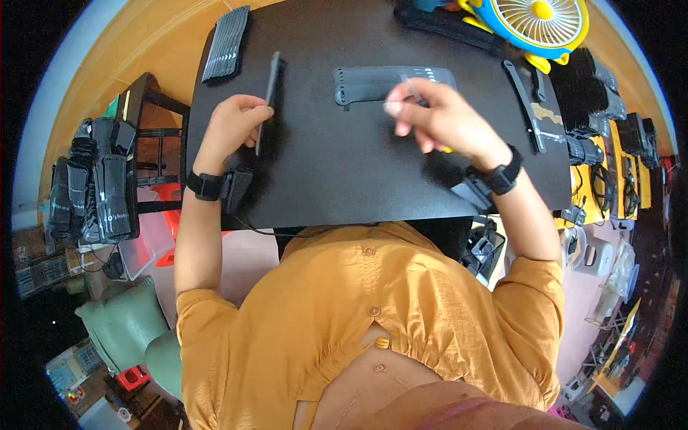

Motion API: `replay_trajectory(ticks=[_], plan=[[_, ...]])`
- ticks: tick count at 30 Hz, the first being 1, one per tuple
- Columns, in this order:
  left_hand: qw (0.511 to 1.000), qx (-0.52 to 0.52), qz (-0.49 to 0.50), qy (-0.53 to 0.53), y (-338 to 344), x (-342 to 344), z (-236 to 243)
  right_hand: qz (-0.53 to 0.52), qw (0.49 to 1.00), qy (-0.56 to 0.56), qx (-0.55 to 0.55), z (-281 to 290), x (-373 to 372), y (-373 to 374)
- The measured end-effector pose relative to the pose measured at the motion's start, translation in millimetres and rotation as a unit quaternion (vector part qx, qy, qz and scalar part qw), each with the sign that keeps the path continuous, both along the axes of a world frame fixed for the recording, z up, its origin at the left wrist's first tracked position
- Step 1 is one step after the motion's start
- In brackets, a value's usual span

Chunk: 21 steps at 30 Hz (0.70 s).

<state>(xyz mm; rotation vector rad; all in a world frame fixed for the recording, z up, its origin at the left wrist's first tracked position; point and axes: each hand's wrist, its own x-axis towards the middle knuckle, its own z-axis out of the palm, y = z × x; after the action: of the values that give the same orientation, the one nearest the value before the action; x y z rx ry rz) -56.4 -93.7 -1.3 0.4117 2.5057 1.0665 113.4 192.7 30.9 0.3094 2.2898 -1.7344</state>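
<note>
On the black tabletop (pixel 337 179) a flat black pouch (pixel 390 82) lies just beyond our right hand (pixel 444 118), whose grip pinches a thin pale strip (pixel 411 89), while our left hand (pixel 233 125) clasps a slim black comb (pixel 270 89).

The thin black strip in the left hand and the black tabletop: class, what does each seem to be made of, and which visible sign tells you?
Thin black strip held by the left hand: probably moulded plastic, matt, judging by its even dull black and straight slim edge; metal cannot be excluded. Black tabletop: likely laminated board with a slightly textured matt finish, flat and showing only soft reflections.
</note>
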Motion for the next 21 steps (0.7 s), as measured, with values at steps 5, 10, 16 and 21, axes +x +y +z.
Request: replay_trajectory(ticks=[5,10,16,21], plan=[[0.983,0.166,-0.062,-0.039,30,33,22,0.030,0.996,0.044,-0.076,-10,-27,-39],[0.937,0.309,-0.123,-0.110,72,48,24,-0.058,0.950,0.103,-0.289,-22,-42,-36],[0.848,0.404,-0.116,-0.324,83,44,6,-0.079,0.913,0.119,-0.383,-33,-45,-17],[0.780,0.394,-0.197,-0.444,77,46,1,-0.077,0.897,0.146,-0.410,-40,-47,-4]])
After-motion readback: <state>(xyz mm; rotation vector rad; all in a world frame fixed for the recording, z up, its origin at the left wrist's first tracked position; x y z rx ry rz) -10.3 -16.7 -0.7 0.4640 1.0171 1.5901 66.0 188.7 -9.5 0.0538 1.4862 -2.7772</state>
